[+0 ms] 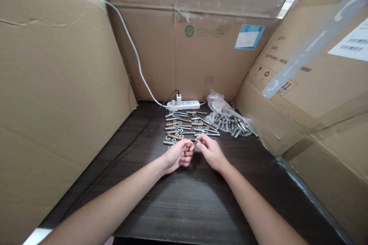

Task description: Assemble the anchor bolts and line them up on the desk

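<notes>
In front of me, my left hand (179, 155) is closed, its fingers curled in. A thin metal bolt (193, 140) shows between its fingertips and my right hand (211, 151). My right thumb and forefinger pinch a small metal piece at the bolt's end, too small to name surely. Just beyond both hands lie rows of loose hardware: silver sleeve pieces (181, 127), brass-coloured bolts (181, 120) and small washers (174, 140). My hands partly hide the nearest row.
A clear plastic bag (220, 103) spills several silver anchor bolts (230, 122) at the right. Behind stands a white power strip (188, 105) with a plug. A black cable (126, 147) crosses the dark table (184, 206). Cardboard walls (152, 53) enclose three sides.
</notes>
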The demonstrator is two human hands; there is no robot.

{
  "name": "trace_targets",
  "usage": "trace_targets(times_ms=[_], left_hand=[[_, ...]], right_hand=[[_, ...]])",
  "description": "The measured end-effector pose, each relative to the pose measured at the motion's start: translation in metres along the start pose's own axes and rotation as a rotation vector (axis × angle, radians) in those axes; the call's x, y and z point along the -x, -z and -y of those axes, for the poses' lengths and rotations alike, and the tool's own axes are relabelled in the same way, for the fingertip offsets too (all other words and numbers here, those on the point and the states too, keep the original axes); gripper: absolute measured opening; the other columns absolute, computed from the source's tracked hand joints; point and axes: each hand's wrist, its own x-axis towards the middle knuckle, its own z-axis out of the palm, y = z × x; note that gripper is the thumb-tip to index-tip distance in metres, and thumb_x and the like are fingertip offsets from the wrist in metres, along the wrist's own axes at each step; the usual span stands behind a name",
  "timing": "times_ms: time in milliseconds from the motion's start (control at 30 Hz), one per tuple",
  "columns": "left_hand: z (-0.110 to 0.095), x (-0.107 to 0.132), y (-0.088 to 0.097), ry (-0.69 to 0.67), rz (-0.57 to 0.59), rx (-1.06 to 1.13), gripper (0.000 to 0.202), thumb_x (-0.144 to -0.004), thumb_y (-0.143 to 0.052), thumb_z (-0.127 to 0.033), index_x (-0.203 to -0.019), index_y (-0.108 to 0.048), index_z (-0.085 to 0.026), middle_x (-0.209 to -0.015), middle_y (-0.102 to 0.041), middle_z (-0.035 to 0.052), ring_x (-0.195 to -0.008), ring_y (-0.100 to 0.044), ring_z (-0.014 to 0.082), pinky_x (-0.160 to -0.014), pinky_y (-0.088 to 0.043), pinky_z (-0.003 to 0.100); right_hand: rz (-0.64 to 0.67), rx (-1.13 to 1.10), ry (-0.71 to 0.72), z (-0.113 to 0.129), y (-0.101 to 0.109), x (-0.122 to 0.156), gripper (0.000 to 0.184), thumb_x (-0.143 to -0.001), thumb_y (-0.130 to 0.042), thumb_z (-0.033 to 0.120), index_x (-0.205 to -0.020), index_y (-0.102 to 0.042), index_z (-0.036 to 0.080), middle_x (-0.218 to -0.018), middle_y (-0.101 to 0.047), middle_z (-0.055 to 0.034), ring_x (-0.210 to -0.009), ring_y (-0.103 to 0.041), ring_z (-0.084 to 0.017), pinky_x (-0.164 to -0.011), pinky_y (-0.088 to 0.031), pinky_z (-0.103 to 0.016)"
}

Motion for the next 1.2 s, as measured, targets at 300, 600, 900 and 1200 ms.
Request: trace_targets(times_ms=[300,600,900,1200], left_hand=[[-0.004,-0.001,-0.001,-0.142,-0.120,0.030,0.028,-0.085,-0.048,-0.040,-0.074,-0.036,-0.018,-0.060,-0.024,-0.0087,-0.041,-0.015,0.0019,-0.040,-0.015,0.015],[0.004,-0.002,-0.001,-0.148,-0.164,-0.229,0.035,-0.084,-0.051,-0.049,-0.076,-0.035,-0.020,-0.057,-0.022,-0.0101,-0.042,-0.013,0.0026,-0.040,-0.010,0.014],[0.001,-0.004,0.000,-0.369,-0.296,-0.828,0.032,-0.087,-0.043,-0.043,-0.068,-0.041,-0.017,-0.059,-0.036,-0.0050,-0.053,-0.033,0.0083,-0.049,-0.028,0.020],[0.001,0.001,0.003,-0.462,-0.407,-1.354,0.022,-0.089,-0.043,-0.040,-0.088,-0.055,-0.021,-0.057,-0.041,-0.0055,-0.053,-0.040,0.0115,-0.053,-0.026,0.022]], right_hand=[[0.002,-0.003,0.044,0.003,0.001,-0.001,0.025,-0.086,-0.050,0.038,-0.091,-0.065,0.019,-0.083,-0.066,-0.0019,-0.071,-0.058,-0.014,-0.066,-0.042,-0.024],[0.022,0.209,0.019,0.015,0.004,0.004,0.019,-0.083,-0.052,0.039,-0.084,-0.060,0.021,-0.061,-0.058,0.0023,-0.051,-0.049,-0.011,-0.051,-0.035,-0.022],[0.039,0.411,-0.004,0.013,0.029,-0.001,0.012,-0.077,-0.051,0.029,-0.070,-0.058,0.021,-0.053,-0.051,0.0048,-0.050,-0.043,-0.011,-0.052,-0.030,-0.022],[-0.037,0.505,-0.190,-0.027,0.074,-0.009,0.016,-0.076,-0.047,0.025,-0.069,-0.060,0.019,-0.064,-0.061,0.0005,-0.063,-0.053,-0.014,-0.058,-0.034,-0.022]])
